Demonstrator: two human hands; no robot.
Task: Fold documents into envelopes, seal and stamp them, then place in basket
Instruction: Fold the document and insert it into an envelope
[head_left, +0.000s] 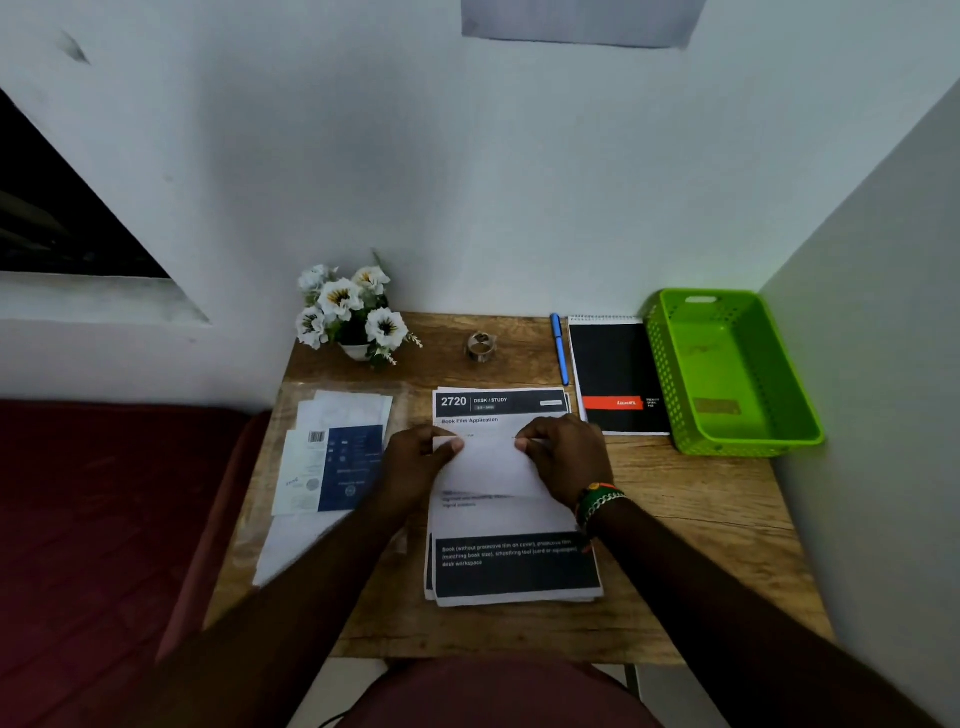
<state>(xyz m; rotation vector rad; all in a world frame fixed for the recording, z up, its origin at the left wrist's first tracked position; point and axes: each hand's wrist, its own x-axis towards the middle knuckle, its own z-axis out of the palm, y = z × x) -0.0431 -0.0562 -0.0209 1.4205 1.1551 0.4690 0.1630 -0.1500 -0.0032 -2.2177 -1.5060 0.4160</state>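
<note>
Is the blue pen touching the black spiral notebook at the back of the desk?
Apart. The head view shows a strip of bare wood running between the blue pen and the left edge of the black spiral notebook along the pen's whole length.

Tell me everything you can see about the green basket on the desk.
The green basket is a rectangular tray of glossy bright plastic, with perforated walls and a handle slot in its far end. It stands upright at the desk's far right corner, against the side wall, just right of the black notepad. No envelope lies inside; only faint marks show on its floor. Neither hand touches it.
</note>
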